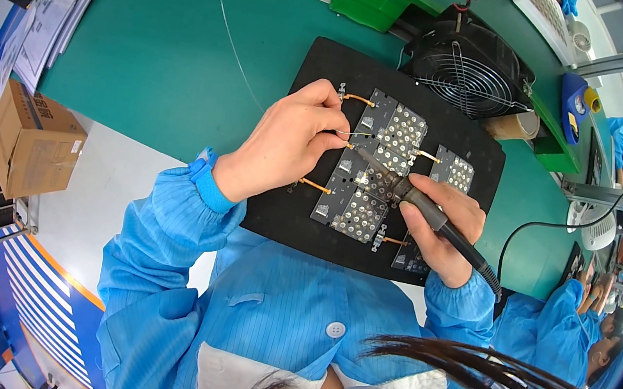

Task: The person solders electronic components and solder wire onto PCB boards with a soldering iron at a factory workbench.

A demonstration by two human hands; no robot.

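I have the left hand [285, 134] pinching thin silvery wire [228, 27] and the right hand [446, 220] gripping a black pen-shaped soldering iron [426, 208] over a dark circuit board [365, 176] studded with shiny round components on a black mat [320, 70].

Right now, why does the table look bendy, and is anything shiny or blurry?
Head view: the fisheye lens bows the green table and leaves black corners; head view again: silvery spots on the circuit boards shine, while people near the right rim look squeezed and less clear.

Electronics assembly workshop: soldering iron [429, 208], circuit boards [362, 215], green workbench [164, 57], blue-smocked co-workers [552, 325].
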